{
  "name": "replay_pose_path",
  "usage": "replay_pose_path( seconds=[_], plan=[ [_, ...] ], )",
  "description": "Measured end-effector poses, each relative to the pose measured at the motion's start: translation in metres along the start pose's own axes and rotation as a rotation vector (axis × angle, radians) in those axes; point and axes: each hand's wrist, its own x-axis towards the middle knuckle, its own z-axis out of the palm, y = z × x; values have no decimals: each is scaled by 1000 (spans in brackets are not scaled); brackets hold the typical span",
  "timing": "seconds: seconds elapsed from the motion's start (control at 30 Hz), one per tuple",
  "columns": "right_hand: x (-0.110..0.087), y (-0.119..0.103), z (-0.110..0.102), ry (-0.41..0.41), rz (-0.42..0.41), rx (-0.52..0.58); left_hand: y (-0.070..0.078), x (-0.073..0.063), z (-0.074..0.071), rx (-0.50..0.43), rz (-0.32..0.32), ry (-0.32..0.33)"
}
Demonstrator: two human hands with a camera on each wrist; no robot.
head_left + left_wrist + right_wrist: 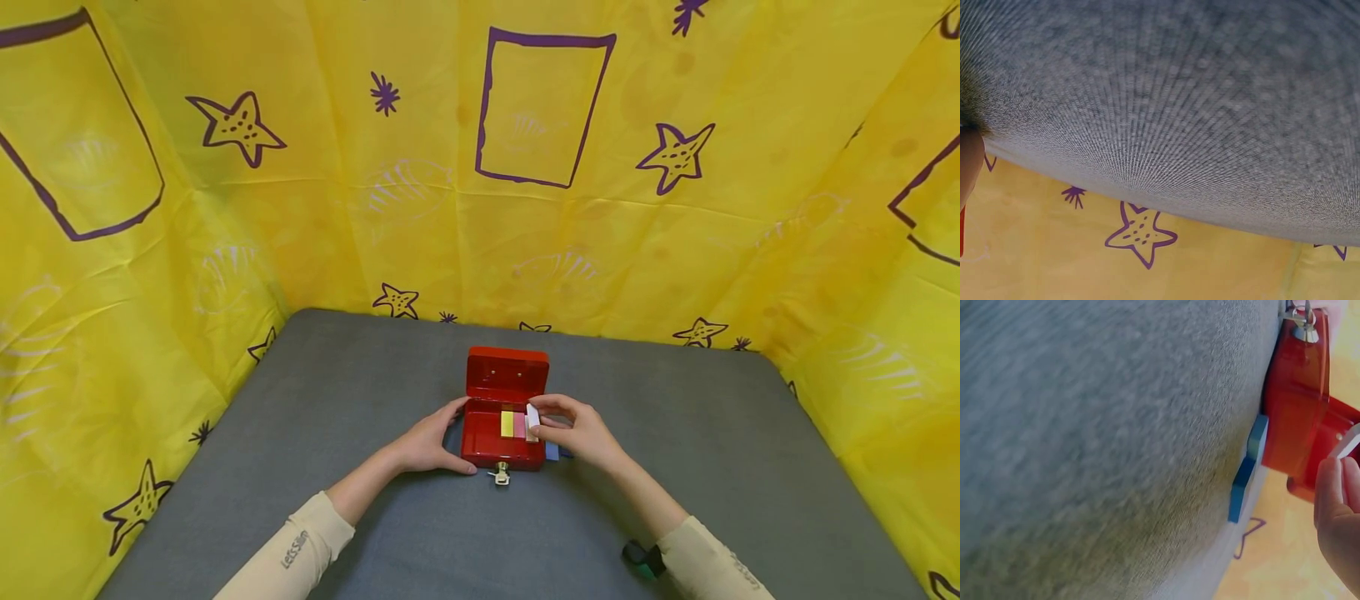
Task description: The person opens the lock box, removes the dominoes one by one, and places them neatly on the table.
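Observation:
A red cash box [483, 429] stands on the grey table with its lid [508, 375] raised and keys [502, 475] hanging at the front lock. My left hand [431, 440] grips the box's left side, thumb at the front corner and fingers toward the back. Inside lie a yellow sticky-note pad [507, 424] and a pink sticky-note pad [519, 425], side by side. Over the right part of the box, my right hand [577, 429] pinches a white sticky-note pad [533, 413] between thumb and fingers, tilted up. In the left wrist view only a fingertip [969, 164] and a sliver of red show.
Blue pads [1244, 481] lie on the table against the box's right side, partly under my right hand in the head view. The grey tabletop [360, 367] spreads around the box. A yellow patterned curtain [427, 233] encloses the table's back and sides.

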Motion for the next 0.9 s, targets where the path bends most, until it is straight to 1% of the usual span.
replay_pose_path(
  seconds=[0.13, 0.23, 0.4, 0.53, 0.73, 0.9],
  plan=[
    [-3, 3, -6, 4, -21, -4, -2, 0, 0, 2, 1, 2],
    [-5, 5, -10, 9, -19, -14, -2, 1, 0, 5, 5, 1],
    [-9, 11, -17, 31, 11, -23, -3, 1, 1, 18, 9, 3],
    [-13, 17, -23, 42, 24, -38, -3, 1, 2, 22, -2, 5],
    [-18, 25, -31, 55, 29, -58, -2, 1, 1, 23, -9, 7],
    [-22, 30, -36, 66, 77, -92, -3, 1, 1, 22, -11, 2]
  ],
)
